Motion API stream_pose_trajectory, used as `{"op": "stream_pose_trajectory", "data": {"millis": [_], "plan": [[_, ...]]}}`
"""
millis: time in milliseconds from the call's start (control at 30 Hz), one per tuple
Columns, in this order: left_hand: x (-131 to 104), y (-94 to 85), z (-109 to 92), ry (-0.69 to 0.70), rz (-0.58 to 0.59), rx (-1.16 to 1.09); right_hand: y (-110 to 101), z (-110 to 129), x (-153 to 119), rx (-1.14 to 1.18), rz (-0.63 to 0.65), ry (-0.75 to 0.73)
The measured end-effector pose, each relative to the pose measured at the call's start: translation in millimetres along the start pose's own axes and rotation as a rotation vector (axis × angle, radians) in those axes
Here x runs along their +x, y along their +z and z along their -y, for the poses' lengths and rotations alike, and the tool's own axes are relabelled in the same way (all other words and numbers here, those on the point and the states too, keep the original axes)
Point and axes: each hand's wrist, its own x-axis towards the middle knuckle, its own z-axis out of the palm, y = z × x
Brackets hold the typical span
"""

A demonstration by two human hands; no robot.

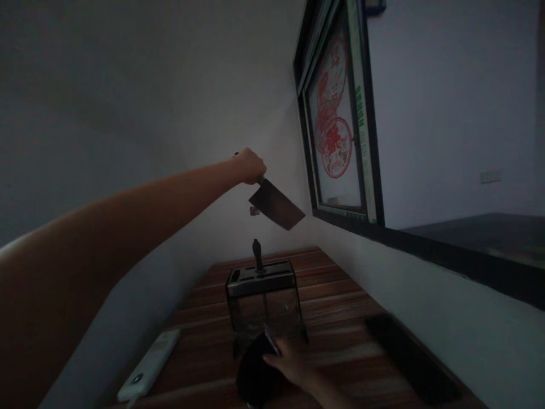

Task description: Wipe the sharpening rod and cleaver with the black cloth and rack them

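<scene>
High over the wooden table, my left hand [250, 166] is closed round the handle of a cleaver [277, 204], whose broad blade slants down to the right. Below it stands a knife rack [261, 280] with a black-edged top and clear sides; one dark handle [257, 254] sticks up from it. In front of the rack, my right hand [286, 359] grips a black object [258, 372], its fingers near a thin metallic piece at the top edge. What the black object is cannot be made out in the dim light.
A white power strip [150, 363] lies on the table [336, 307] at the left. Along the right wall lies a long black slab [411, 355]. Above it is a dark-framed window [338, 130] with red round stickers. White walls enclose the table.
</scene>
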Motion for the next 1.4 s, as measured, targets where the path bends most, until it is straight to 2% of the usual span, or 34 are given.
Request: {"op": "stream_pose_trajectory", "data": {"millis": [67, 133, 267, 300, 333, 367, 433, 500, 633, 700, 733, 833, 900, 967, 1033, 1167, 1233, 1333, 1400], "plan": [[-12, -7.8, 10, -0.052, 0.035, -0.007, 0, 3, -1, -0.020, 0.000, 0.017], [-30, -3.3, 17, -0.101, 0.094, -0.040, -1, 7, -3, -0.045, -0.010, 0.045], [-91, 32.1, 14, -0.155, 0.147, -0.264, -3, 8, -5, -0.056, -0.013, 0.060], [-111, 43.6, 9, -0.219, 0.131, -0.474, -3, 6, -4, -0.057, -0.013, 0.054], [-133, 55.5, 2, -0.246, 0.144, -0.539, -3, 3, -3, -0.059, -0.018, 0.050], [-156, 67.3, -8, -0.262, 0.155, -0.604, -2, 0, -2, -0.063, -0.029, 0.049], [-206, 89.6, -32, -0.370, 0.168, -0.971, -2, -7, 1, -0.075, -0.061, 0.058], [-256, 108.7, -64, -0.491, 0.232, -1.278, -2, -12, 3, -0.077, -0.084, 0.059], [-341, 132.1, -130, -0.727, 0.315, -1.947, -4, -9, 3, -0.059, -0.073, 0.060], [-368, 136.5, -155, -0.758, 0.347, -2.301, -6, -6, 3, -0.040, -0.062, 0.066], [-377, 137.5, -164, -0.749, 0.316, -2.420, -8, -4, 3, -0.025, -0.059, 0.066], [-392, 138.7, -179, -0.675, 0.196, -2.589, -10, -1, 3, 0.010, -0.065, 0.080], [-397, 139.6, -183, -0.755, 0.181, -2.612, -11, 0, 2, 0.022, -0.080, 0.097], [-403, 141.5, -185, -0.892, 0.161, -2.560, -12, 1, 1, 0.027, -0.095, 0.108], [-411, 145.0, -186, -0.969, 0.139, -2.398, -14, 2, 1, 0.032, -0.101, 0.117], [-427, 153.4, -189, -1.021, 0.171, -2.015, -18, 1, 1, 0.042, -0.099, 0.148], [-430, 156.5, -187, -1.052, 0.137, -1.874, -20, 0, 2, 0.047, -0.101, 0.161], [-429, 159.3, -180, -0.970, 0.045, -1.581, -22, -1, 4, 0.055, -0.108, 0.172], [-427, 160.3, -173, -0.874, 0.038, -1.365, -23, -1, 4, 0.061, -0.111, 0.172]]}}
